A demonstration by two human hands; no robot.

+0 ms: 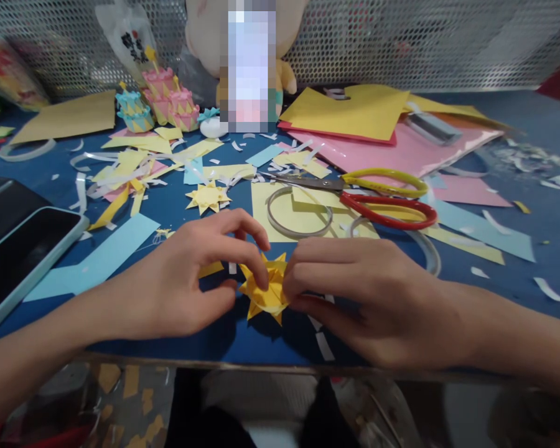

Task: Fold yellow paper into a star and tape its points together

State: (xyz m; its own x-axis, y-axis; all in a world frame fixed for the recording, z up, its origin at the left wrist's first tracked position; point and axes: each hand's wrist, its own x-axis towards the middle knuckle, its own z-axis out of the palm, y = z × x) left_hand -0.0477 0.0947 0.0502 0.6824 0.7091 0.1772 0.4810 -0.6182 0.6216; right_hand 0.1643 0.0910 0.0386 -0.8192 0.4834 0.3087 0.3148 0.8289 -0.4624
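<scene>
A folded yellow paper star with pointed tips sits near the table's front edge. My right hand pinches its right side between thumb and curled fingers. From the left, my left hand reaches over with fingers apart, its index fingertip at the star's hollow middle and the thumb just off its left tips. A thin pale strip curves across the lower part of the star. Beyond my left hand lies a paler yellow paper star. Both hands hide part of the yellow star's rim.
Scissors with yellow and red handles lie behind my right hand, near a tape roll. Paper scraps litter the blue table. A phone lies left; paper castles and yellow sheets stand or lie behind.
</scene>
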